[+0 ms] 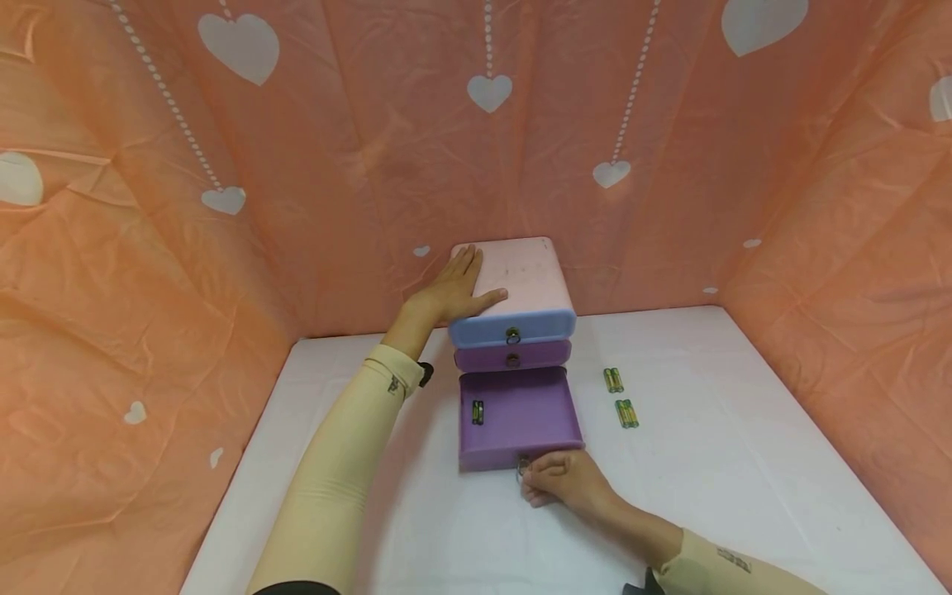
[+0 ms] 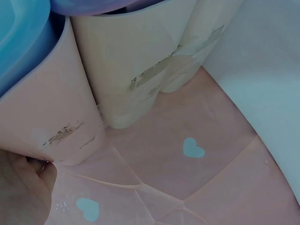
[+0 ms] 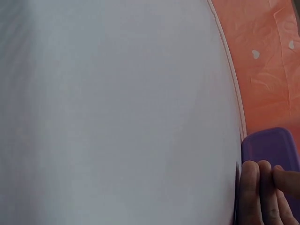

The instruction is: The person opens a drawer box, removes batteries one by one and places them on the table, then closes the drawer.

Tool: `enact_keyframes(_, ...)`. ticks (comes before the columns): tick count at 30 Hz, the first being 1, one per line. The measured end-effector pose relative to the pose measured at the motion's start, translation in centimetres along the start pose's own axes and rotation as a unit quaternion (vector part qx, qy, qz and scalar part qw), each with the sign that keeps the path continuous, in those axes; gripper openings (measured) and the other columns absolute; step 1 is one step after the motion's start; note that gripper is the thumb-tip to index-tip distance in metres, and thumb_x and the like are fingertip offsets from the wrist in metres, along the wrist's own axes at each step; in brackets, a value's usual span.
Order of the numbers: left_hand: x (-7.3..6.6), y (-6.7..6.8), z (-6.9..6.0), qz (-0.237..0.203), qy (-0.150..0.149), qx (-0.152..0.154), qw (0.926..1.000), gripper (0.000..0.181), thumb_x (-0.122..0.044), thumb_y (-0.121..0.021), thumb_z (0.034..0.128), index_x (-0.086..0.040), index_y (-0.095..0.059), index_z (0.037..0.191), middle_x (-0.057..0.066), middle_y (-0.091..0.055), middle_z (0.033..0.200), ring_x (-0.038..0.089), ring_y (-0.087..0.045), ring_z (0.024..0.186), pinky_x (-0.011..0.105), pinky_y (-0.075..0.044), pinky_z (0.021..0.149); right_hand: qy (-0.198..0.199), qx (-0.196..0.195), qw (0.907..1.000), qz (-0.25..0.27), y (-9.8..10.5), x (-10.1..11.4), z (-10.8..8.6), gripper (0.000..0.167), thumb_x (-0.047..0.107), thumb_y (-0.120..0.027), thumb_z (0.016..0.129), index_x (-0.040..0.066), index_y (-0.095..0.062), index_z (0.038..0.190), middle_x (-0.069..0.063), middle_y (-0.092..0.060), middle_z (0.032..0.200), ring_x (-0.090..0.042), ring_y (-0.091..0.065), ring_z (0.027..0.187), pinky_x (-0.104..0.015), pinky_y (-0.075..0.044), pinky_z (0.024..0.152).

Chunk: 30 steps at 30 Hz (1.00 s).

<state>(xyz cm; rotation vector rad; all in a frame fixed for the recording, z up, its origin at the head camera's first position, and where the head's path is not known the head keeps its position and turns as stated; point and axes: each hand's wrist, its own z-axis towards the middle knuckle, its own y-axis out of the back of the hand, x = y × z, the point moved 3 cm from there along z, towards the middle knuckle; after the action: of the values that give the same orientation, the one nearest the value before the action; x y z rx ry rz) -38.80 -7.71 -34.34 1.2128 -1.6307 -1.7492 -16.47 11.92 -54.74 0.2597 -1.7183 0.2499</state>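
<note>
A small chest (image 1: 521,277) with a pink top and several drawers stands against the back cloth. My left hand (image 1: 455,293) rests on its top with fingers spread; the left wrist view shows part of that hand (image 2: 26,187) against the chest's pink side (image 2: 56,122). The bottom purple drawer (image 1: 524,413) is pulled out, with batteries (image 1: 478,412) lying at its left side. My right hand (image 1: 568,481) pinches the ring handle (image 1: 523,468) on that drawer's front. In the right wrist view, my right hand's curled fingers (image 3: 262,192) are beside the purple front (image 3: 269,147).
On the white table (image 1: 699,397), right of the chest, lie two groups of green batteries, one farther back (image 1: 613,380) and one nearer (image 1: 627,413). Orange cloth (image 1: 387,165) with pale hearts encloses the back and both sides.
</note>
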Motion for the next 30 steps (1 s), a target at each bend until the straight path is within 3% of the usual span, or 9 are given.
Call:
enact_keyframes(13, 0.06, -0.12, 0.06, -0.001, -0.002, -0.003, 1.0, 0.104, -0.071, -0.04, 0.1068, -0.006, 0.01, 0.171, 0.014, 0.017, 0.179, 0.025, 0.016, 0.165, 0.044, 0.0, 0.134, -0.005, 0.003, 1.0, 0.007, -0.57, -0.07, -0.63, 0.021, 0.002, -0.074, 0.1, -0.017, -0.072, 0.108, -0.029, -0.078, 0.098, -0.035, -0.081, 0.082, -0.039, -0.066, 0.076)
enact_keyframes(30, 0.11, -0.21, 0.13, 0.001, -0.005, -0.01, 0.9999, 0.105, -0.071, -0.042, 0.1064, -0.004, 0.008, 0.171, 0.015, 0.015, 0.179, 0.026, 0.014, 0.166, 0.045, -0.001, 0.134, -0.026, 0.021, 0.9991, 0.025, -0.68, -0.37, -0.92, 0.022, 0.003, -0.072, 0.101, -0.017, -0.071, 0.11, -0.027, -0.078, 0.097, -0.025, -0.08, 0.081, -0.04, -0.067, 0.077)
